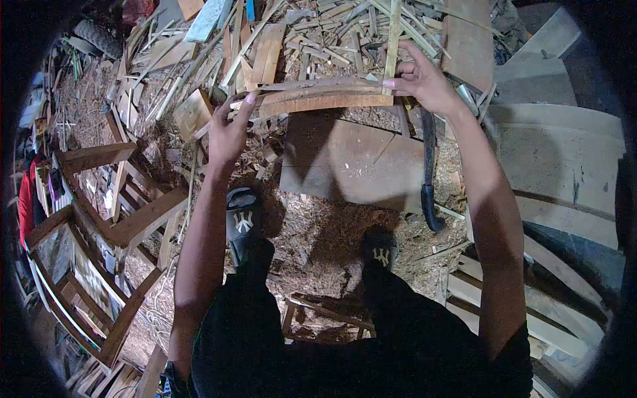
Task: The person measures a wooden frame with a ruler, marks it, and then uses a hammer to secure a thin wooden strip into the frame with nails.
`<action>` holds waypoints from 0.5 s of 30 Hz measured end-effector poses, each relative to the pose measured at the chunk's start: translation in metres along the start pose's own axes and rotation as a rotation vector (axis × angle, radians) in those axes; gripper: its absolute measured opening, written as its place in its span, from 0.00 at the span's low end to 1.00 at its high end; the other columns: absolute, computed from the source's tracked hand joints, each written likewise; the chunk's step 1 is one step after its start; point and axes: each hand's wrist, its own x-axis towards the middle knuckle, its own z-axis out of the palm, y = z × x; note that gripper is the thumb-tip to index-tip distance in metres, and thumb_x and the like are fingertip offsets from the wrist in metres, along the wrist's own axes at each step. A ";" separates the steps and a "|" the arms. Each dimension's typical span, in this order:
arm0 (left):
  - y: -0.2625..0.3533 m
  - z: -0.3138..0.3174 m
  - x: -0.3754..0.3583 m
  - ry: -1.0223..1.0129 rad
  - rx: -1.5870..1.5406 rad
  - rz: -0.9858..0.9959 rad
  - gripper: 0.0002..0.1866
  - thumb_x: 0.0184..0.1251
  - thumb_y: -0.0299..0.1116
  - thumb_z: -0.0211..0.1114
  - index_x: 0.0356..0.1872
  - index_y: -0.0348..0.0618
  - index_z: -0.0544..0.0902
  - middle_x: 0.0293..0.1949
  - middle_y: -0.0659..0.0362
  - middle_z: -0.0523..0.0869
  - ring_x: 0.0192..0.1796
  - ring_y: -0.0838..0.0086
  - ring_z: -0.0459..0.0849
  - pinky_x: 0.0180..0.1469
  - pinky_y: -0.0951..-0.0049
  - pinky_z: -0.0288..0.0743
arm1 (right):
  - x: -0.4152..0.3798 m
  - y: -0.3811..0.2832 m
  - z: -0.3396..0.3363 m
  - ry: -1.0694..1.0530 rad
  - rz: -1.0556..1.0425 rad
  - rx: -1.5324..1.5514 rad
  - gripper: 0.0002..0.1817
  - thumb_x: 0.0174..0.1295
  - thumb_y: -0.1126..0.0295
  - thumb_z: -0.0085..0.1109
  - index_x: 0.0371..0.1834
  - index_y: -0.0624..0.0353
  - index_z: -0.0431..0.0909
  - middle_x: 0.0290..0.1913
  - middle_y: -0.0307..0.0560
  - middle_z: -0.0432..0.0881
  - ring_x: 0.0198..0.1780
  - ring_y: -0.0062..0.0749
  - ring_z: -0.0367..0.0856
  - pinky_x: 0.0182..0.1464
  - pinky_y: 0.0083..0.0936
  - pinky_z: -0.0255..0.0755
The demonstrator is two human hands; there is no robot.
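A curved wooden piece (pixel 325 101) spans the gap between my hands, bowed upward in the middle. My left hand (pixel 229 132) is closed on its left end, thumb at the edge. At its other end, my right hand (pixel 424 79) pinches a thin wooden strip (pixel 393 46) that crosses the curved piece and points away from me. Whether the right fingers also grip the curved piece is hard to make out. Below them, a flat wooden board (pixel 358 162) lies on the ground. Beside it rests a long dark tool with a black curved handle (pixel 430 205).
Offcuts and thin sticks (pixel 318 40) are piled at the far side. An assembled wooden frame (pixel 99 225) with curved parts stands at left. Large panels (pixel 557 159) and curved boards (pixel 531 312) lie at right. Wood shavings (pixel 312 245) cover the ground around my feet.
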 end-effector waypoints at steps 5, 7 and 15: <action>0.009 -0.002 -0.005 -0.025 0.038 0.002 0.27 0.72 0.54 0.67 0.56 0.38 0.86 0.43 0.57 0.88 0.43 0.77 0.81 0.49 0.73 0.76 | 0.000 0.006 0.000 0.015 -0.010 0.041 0.42 0.64 0.78 0.68 0.78 0.52 0.53 0.48 0.50 0.83 0.51 0.34 0.86 0.55 0.32 0.84; 0.006 -0.001 -0.003 -0.031 0.032 0.019 0.27 0.72 0.54 0.67 0.56 0.38 0.86 0.43 0.56 0.88 0.43 0.76 0.81 0.50 0.73 0.76 | 0.000 0.007 0.000 0.018 -0.010 0.035 0.42 0.65 0.78 0.67 0.79 0.53 0.53 0.48 0.50 0.83 0.51 0.35 0.86 0.55 0.32 0.84; 0.004 0.000 -0.002 -0.053 -0.028 0.005 0.26 0.72 0.53 0.67 0.55 0.37 0.86 0.45 0.53 0.89 0.48 0.73 0.81 0.57 0.70 0.74 | -0.005 0.001 0.005 0.034 0.003 -0.008 0.43 0.66 0.78 0.66 0.80 0.54 0.50 0.49 0.52 0.84 0.53 0.34 0.85 0.56 0.30 0.83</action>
